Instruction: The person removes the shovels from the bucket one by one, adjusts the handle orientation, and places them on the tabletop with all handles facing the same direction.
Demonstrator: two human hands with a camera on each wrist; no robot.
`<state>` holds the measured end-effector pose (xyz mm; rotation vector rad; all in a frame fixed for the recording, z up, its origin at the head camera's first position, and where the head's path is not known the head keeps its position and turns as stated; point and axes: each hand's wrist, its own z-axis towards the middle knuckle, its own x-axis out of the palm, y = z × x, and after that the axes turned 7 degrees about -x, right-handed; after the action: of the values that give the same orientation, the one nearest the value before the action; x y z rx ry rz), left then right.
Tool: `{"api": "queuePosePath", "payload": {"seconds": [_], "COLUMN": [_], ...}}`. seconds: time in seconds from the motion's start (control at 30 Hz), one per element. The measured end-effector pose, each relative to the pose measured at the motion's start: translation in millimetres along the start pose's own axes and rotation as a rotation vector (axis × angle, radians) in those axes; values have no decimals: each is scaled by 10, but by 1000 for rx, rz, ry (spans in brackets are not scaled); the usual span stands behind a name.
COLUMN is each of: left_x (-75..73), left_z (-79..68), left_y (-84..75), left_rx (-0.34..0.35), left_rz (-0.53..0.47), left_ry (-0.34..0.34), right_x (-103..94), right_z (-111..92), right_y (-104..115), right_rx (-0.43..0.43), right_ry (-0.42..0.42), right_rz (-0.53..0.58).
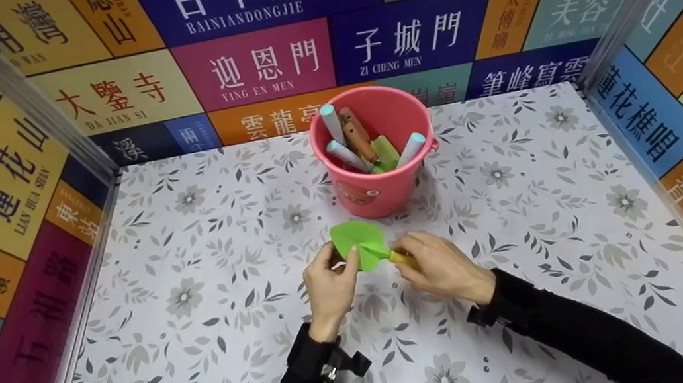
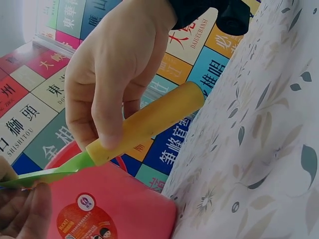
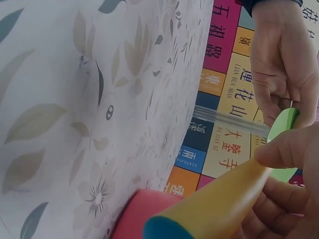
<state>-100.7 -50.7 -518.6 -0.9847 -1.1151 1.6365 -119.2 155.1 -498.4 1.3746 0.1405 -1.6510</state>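
Both hands hold a small toy shovel (image 1: 359, 242) with a leaf-shaped green blade and a yellow handle (image 2: 149, 122). My left hand (image 1: 331, 286) pinches the green blade at its edge, thumb on the upper face. Fingers and thumb of my right hand (image 1: 439, 264) grip the yellow handle close to where it meets the blade. A blue end cap (image 3: 167, 229) shows on the handle in the right wrist view. Just beyond the hands stands a pink bucket (image 1: 375, 190) with a round sticker on its side.
Inside the bucket lean several pale rods with light blue ends (image 1: 410, 148), a brown handle with holes (image 1: 357, 136) and a green blade (image 1: 384, 151). A floral cloth (image 1: 203, 344) covers the table. Panels printed with place names (image 1: 256, 63) wall it on the back and both sides.
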Motion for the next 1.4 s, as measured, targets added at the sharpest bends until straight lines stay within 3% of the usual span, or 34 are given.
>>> {"api": "queuePosePath", "payload": {"seconds": [0.13,0.23,0.4,0.53,0.73,0.9,1.13,1.4], "left_x": [-79,-172,-397,-620,-966,-1187,-1408,-1533], "left_z": [6,32,82,90,49,31,18,-7], "left_y": [-70,-106,-66,37,200,342,515,642], "left_rx": [56,173,420,537,546,527,505,492], "left_rz": [7,79,290,439,615,724,816,863], "left_ry": [111,170,188,186,196,196,175,183], "right_x": [-81,-168,-346,-504,-722,-852,-1009,-1140], "right_z": [-42,-114,-320,-545,-860,-1090,-1375,-1634], "right_y": [-46,-104,-233,-335,-512,-707,-1051,-1386], "right_rx": [-32,-52,-53,0,107,237,504,721], "right_ry": [-38,-91,-190,-248,-325,-339,-223,-78], "right_rz": [-14,-37,-71,-87,-145,-186,-155,-128]}}
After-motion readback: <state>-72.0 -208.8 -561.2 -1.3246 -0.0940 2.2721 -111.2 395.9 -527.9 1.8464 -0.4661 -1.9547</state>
